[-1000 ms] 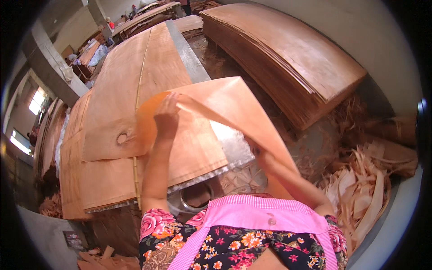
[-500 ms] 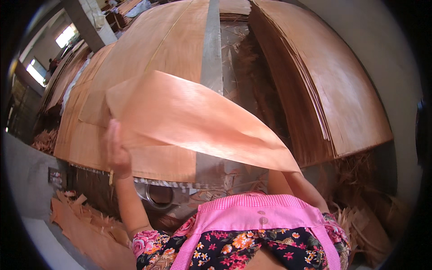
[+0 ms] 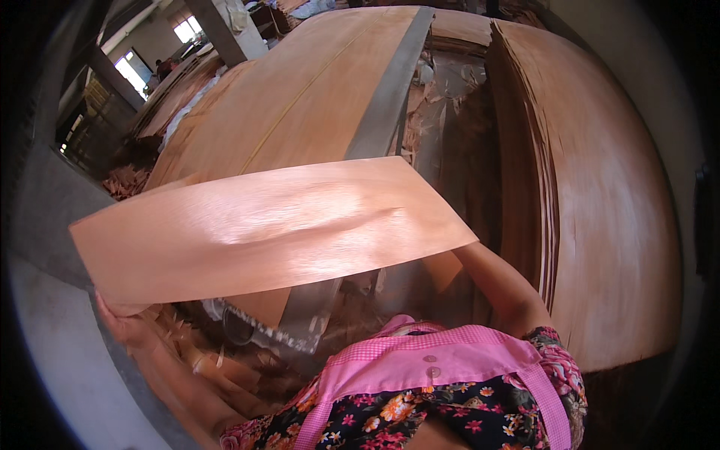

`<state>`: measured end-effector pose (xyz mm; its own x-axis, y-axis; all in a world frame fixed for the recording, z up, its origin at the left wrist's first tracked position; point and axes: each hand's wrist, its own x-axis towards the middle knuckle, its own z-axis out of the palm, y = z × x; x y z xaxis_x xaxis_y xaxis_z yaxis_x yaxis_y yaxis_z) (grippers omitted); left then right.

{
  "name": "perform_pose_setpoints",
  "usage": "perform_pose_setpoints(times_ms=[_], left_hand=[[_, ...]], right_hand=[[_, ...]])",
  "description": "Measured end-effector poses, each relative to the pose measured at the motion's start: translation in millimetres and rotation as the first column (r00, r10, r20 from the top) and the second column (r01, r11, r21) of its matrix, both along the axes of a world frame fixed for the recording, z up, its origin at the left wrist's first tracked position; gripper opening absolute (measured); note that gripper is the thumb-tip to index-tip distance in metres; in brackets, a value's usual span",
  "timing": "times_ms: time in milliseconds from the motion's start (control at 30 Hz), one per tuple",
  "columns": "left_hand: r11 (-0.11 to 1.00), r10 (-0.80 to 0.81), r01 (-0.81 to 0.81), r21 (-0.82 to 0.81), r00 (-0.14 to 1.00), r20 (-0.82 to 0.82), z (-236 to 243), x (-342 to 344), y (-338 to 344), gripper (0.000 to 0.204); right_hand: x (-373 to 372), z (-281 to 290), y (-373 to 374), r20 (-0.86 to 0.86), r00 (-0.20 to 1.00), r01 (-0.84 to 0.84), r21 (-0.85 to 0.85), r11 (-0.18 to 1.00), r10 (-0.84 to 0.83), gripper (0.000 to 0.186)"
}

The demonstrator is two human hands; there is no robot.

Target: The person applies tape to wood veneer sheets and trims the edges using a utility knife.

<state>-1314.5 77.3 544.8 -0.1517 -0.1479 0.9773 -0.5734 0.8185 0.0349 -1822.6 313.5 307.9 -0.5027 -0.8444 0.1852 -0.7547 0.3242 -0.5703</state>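
A long, thin sheet of reddish-tan wood veneer is held up in front of me, slightly buckled along its middle. Its lower left corner is in my left hand, which is closed on the edge, fingers partly behind the sheet. My right forearm reaches up to the sheet's right end; the right hand itself is hidden behind the veneer. Beneath and beyond the sheet lies a wide stack of veneer with a yellow line running along it. A grey strip borders that stack on its right.
To the right stands a tall, curved-looking stack of veneer with uneven layered edges. Torn veneer scraps lie low at the left, with more in the gap between the stacks. A grey pillar and further stacks are at the far left.
The veneer sheet has swung flatter and lower to the left, showing its broad face. My left hand has moved down and left and now grips its corner. The view has shifted leftward.
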Motion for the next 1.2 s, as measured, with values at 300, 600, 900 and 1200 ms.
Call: perform_pose_setpoints(times_ms=[300,600,900,1200], left_hand=[[0.859,0.484,-0.439,-0.265,0.864,0.137,-34,-225,-34,0.028],[0.862,0.506,-0.476,-0.173,0.818,0.272,-85,-453,-156,0.032],[0.815,0.21,-0.397,0.421,0.881,0.424,-237,-669,-251,0.032],[0.623,0.221,-0.605,0.495,0.744,0.631,-320,-806,-354,0.037]], right_hand=[[-292,31,-60,-0.279,0.96,0.074,0.172,0.982,-0.023,0.026],[-581,75,-148,-0.549,0.836,0.246,0.376,0.893,0.0,0.024],[-849,94,-320,-0.696,0.695,0.303,0.51,0.805,0.18,0.023],[-1014,112,-554,-0.796,0.493,0.356,0.553,0.754,0.351,0.023]])
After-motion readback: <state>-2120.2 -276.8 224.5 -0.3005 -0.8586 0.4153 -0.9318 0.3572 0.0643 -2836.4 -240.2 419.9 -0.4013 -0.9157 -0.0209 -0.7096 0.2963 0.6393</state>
